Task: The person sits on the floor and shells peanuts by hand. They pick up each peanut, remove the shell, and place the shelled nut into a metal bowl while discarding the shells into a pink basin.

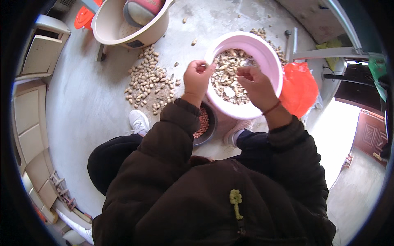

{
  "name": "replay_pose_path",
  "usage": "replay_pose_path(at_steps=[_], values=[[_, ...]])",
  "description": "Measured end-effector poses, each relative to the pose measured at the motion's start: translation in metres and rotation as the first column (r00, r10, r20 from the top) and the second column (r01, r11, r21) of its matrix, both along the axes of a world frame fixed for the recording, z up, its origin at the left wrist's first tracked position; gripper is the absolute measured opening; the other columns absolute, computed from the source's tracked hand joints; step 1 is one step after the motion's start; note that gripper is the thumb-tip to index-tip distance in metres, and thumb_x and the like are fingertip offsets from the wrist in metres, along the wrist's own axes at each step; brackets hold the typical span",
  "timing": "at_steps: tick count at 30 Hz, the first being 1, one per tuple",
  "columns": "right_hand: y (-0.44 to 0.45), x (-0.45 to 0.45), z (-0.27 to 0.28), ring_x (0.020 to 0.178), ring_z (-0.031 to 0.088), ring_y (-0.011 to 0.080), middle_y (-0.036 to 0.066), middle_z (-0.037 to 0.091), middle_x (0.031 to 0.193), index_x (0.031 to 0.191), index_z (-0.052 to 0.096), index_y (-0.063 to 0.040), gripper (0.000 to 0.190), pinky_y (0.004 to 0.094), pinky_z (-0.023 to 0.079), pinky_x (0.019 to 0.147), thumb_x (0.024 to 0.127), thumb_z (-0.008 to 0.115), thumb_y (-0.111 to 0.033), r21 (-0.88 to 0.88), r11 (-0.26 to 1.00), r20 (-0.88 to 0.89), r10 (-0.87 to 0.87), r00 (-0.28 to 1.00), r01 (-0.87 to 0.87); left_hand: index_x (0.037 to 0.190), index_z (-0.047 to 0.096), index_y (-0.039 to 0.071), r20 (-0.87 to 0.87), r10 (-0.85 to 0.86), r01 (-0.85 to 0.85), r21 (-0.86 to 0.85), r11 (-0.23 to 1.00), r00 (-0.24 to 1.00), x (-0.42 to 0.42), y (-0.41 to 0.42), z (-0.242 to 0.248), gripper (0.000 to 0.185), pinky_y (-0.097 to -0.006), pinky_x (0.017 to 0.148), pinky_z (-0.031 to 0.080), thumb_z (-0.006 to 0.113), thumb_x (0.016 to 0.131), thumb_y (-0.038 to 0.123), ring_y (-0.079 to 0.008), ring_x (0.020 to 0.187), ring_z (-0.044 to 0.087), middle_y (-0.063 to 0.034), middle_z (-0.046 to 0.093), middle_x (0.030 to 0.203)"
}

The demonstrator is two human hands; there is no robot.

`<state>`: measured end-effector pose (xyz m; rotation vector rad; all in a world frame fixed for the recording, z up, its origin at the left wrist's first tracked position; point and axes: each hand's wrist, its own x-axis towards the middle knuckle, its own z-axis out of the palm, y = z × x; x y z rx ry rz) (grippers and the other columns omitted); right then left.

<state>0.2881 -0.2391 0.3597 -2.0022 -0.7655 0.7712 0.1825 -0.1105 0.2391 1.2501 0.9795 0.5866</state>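
Observation:
My left hand [197, 77] is raised at the left rim of a pink plastic basin [275, 75], its thumb and fingers curled together. A small piece may sit between those fingertips, too small to make out. Over the right part of the basin is my right hand [258, 87], fingers bent towards the thumb; whether it holds anything is hidden. Broken peanut shells [226, 73] fill the basin's bottom. Below my left wrist, a dark bowl [212, 123] contains shelled reddish peanuts [202, 124], partly covered by my sleeve. Unshelled peanuts [144, 77] lie heaped on the floor to the left.
A beige tub [147, 38] holding a red and grey object [143, 13] stands at upper left, near an orange-red plastic item [83, 17]. A red plastic bag [298, 87] lies right of the basin. More peanuts [258, 32] lie behind it. My shoes [139, 120] flank the bowl.

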Motion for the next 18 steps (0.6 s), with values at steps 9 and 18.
replay_pose_path(at_steps=[9,18], values=[[-0.021,-0.002,0.034,0.089,0.059,0.0157,0.006,0.06,0.1,0.112,0.057,-0.002,0.024,0.0284,0.049,0.074,0.094,0.049,-0.016,0.2,0.921,-0.913,0.052,0.404,0.334,0.096,0.054,0.003,0.446,-0.085,0.258,-0.344,0.903,0.891,0.012,-0.041,0.107,0.02,-0.0224,0.066,0.05,0.069,0.083,0.007,-0.0127,0.076,0.06,-0.0067,0.061,0.087],[-0.04,0.016,0.028,0.084,0.057,0.0167,0.009,0.059,0.097,0.106,0.054,-0.003,0.019,0.0297,0.049,0.075,0.092,0.053,-0.015,0.167,0.812,-0.937,-0.046,0.346,0.56,0.097,0.06,0.001,0.656,-0.096,0.502,-0.467,0.728,0.749,0.035,-0.06,0.11,0.014,-0.0239,0.066,0.048,0.06,0.09,0.013,-0.0128,0.072,0.059,-0.0064,0.062,0.083]])
